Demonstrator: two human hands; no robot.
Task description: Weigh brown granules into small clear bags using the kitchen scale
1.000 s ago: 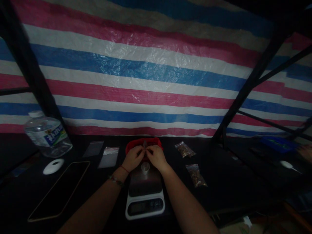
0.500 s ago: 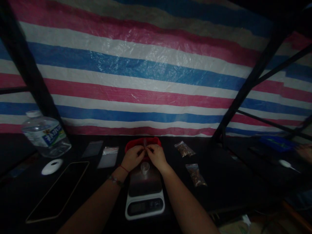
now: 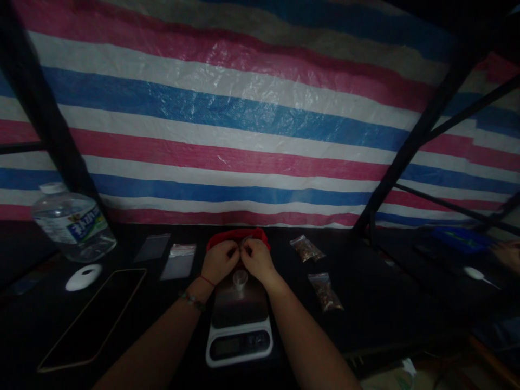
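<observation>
My left hand (image 3: 221, 261) and my right hand (image 3: 257, 258) meet over a red bag or cloth-lined container (image 3: 260, 234), fingertips pinched close together. Between them is a small clear plastic bag (image 3: 246, 238), mostly hidden by the fingers and hard to make out in the dim light. Just below the hands, a small clear cup (image 3: 240, 279) rests on the dark platform of a white kitchen scale (image 3: 239, 362). My forearms run along either side of the scale, whose display is too dark to read.
Two filled zip bags (image 3: 325, 292) lie on the right. Flat clear zip bags (image 3: 179, 266), a phone (image 3: 95, 319), a white mouse (image 3: 83, 277) and a large plastic bottle (image 3: 75, 223) are on the left. Another person's hand (image 3: 507, 254) shows at far right near a blue tray (image 3: 461, 239).
The clear bag stood upright above my fingertips before and now sits lower, more hidden among them. My hands stay pinched at nearly the same place; the view shifts slightly.
</observation>
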